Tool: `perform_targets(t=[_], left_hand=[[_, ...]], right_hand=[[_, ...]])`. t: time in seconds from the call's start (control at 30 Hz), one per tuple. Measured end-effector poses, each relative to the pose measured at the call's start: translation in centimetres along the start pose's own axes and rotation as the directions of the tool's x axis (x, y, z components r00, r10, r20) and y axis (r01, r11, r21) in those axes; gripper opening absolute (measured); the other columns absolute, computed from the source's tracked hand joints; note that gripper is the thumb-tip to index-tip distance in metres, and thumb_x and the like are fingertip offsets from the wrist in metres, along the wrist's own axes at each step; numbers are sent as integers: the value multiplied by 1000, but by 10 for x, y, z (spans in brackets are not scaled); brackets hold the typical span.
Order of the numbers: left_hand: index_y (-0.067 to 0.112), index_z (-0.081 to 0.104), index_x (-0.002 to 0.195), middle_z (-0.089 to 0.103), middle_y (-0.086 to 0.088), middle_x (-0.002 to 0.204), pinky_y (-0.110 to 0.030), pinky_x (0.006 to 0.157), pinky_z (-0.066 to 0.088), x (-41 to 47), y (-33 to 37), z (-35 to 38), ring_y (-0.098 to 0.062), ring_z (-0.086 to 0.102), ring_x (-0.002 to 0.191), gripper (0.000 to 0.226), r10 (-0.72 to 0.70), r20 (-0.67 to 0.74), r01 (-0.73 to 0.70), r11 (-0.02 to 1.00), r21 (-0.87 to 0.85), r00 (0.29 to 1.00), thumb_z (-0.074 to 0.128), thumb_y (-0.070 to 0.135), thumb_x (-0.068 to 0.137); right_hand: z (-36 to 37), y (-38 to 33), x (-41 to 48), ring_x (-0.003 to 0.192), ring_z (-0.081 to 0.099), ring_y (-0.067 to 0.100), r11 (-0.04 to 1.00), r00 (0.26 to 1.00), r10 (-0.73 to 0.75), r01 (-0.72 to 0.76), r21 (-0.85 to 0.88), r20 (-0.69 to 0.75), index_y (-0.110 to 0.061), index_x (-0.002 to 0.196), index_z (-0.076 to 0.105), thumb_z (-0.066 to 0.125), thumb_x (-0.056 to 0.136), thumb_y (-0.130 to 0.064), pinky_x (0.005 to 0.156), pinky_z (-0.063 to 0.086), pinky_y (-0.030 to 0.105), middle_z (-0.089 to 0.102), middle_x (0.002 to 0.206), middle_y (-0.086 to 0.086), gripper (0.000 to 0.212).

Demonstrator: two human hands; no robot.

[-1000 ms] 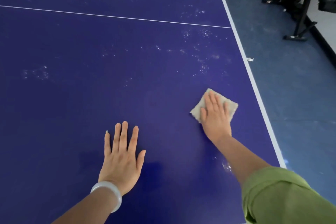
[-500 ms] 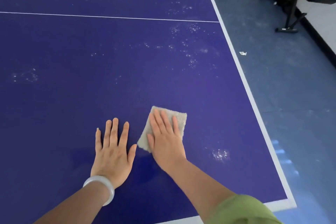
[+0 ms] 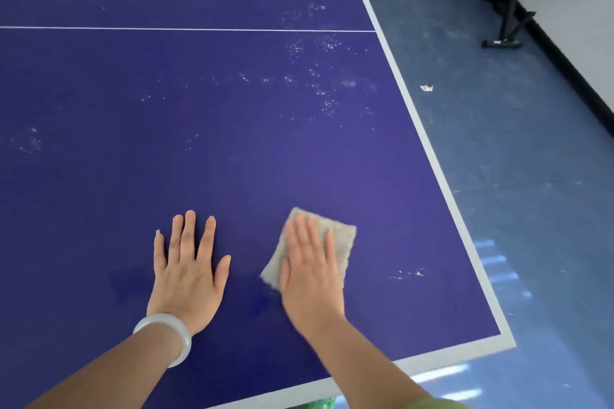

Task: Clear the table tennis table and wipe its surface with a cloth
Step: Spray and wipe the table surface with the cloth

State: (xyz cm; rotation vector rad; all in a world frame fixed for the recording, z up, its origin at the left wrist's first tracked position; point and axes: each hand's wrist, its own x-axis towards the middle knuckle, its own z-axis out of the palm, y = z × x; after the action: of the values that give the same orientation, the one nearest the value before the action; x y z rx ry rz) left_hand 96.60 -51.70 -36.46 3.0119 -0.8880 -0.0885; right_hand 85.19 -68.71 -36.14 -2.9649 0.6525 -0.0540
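The dark blue table tennis table [image 3: 232, 149] fills most of the view, with a thin white centre line and white edge bands. A small beige cloth [image 3: 342, 236] lies flat near the table's front right corner. My right hand [image 3: 310, 271] presses flat on the cloth with the fingers together. My left hand [image 3: 189, 271], with a pale bangle on the wrist, rests flat on the bare surface just left of it, fingers spread, holding nothing. White specks and droplets [image 3: 324, 93] dot the surface farther out, and a few [image 3: 408, 273] lie right of the cloth.
The table's right edge [image 3: 428, 149] and front edge [image 3: 432, 360] meet at the corner near my right arm. Beyond is blue floor with a scrap of paper [image 3: 426, 88]. A black stand with equipment [image 3: 508, 10] sits by the wall at the top right.
My right hand slid the cloth left from near the right edge to beside my left hand, then slightly back right. My left hand stayed planted. The view shifted, showing the front corner.
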Motion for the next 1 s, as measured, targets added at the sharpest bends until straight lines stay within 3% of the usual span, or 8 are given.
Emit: perform_targets(t=[0.07, 0.13, 0.23, 0.37, 0.53, 0.7, 0.9, 1.0], left_hand=[[10, 28, 154, 23, -20, 159, -57, 120, 13, 0, 0, 1, -36, 16, 149, 69, 3, -15, -3, 1000, -11, 1000, 17, 49, 97], [10, 28, 153, 22, -20, 160, -56, 121, 10, 1, 1, 1, -35, 15, 150, 69, 0, -33, -1, 1000, -25, 999, 18, 49, 97], [11, 28, 154, 21, -20, 160, -55, 121, 8, 0, 2, 1, -35, 14, 150, 69, -5, -41, 4, 1000, -26, 999, 18, 50, 97], [10, 27, 154, 23, -21, 159, -57, 120, 10, 1, 4, 1, -37, 17, 149, 69, -12, -30, 12, 1000, -1, 999, 18, 49, 97], [-3, 37, 146, 35, -30, 150, -63, 113, 27, -1, 15, -3, -48, 30, 140, 59, -15, -20, 15, 1000, 27, 1000, 36, 35, 100], [-1, 39, 146, 35, -28, 151, -56, 117, 25, -5, 80, -5, -45, 28, 143, 58, -41, -36, 37, 995, -88, 999, 30, 39, 104], [-1, 22, 152, 18, -27, 159, -56, 121, 9, -6, 121, 5, -42, 11, 149, 70, -226, 6, 226, 971, -74, 974, 22, 45, 100], [-1, 22, 152, 17, -26, 159, -55, 121, 8, -7, 121, 6, -41, 10, 149, 72, -226, -3, 225, 972, -75, 974, 24, 46, 98]], right_hand=[[-9, 9, -21, 153, 2, 19, 977, 974, -215, 214, 21, 71, -12, 158, 12, 20, 104, -31, 121, 6, 47, 11, 165, 2, 57], [-11, 52, -26, 152, 13, 18, 980, 979, -196, 198, -29, 64, -14, 156, 23, 25, 101, -31, 120, 11, 45, 20, 163, -1, 58], [-11, 130, -18, 147, 28, 22, 969, 970, 242, -242, -36, -15, -13, 153, 31, 20, 96, -32, 121, 11, 45, 31, 159, 3, 62], [-14, 136, 0, 153, 0, 17, 802, 807, 590, -587, 112, 5, -15, 158, 7, 16, 102, -31, 123, 0, 48, 4, 166, 1, 59], [-4, 39, -39, 152, 9, 22, 999, 999, 32, -32, 21, 20, -12, 157, 16, 16, 100, -31, 123, 10, 48, 14, 165, 4, 61], [-17, 88, -90, 152, 11, 18, 963, 959, -269, 270, -7, 89, -14, 156, 23, 31, 102, -33, 120, 13, 45, 18, 164, -1, 59], [-25, 232, -50, 150, 20, 20, 948, 949, 314, -314, 40, 23, -13, 155, 29, 17, 97, -33, 122, 11, 46, 24, 162, 1, 62], [-25, 231, -31, 151, 17, 20, 913, 916, 401, -402, 77, 20, -12, 156, 25, 12, 96, -34, 122, 12, 49, 23, 163, 3, 65]])
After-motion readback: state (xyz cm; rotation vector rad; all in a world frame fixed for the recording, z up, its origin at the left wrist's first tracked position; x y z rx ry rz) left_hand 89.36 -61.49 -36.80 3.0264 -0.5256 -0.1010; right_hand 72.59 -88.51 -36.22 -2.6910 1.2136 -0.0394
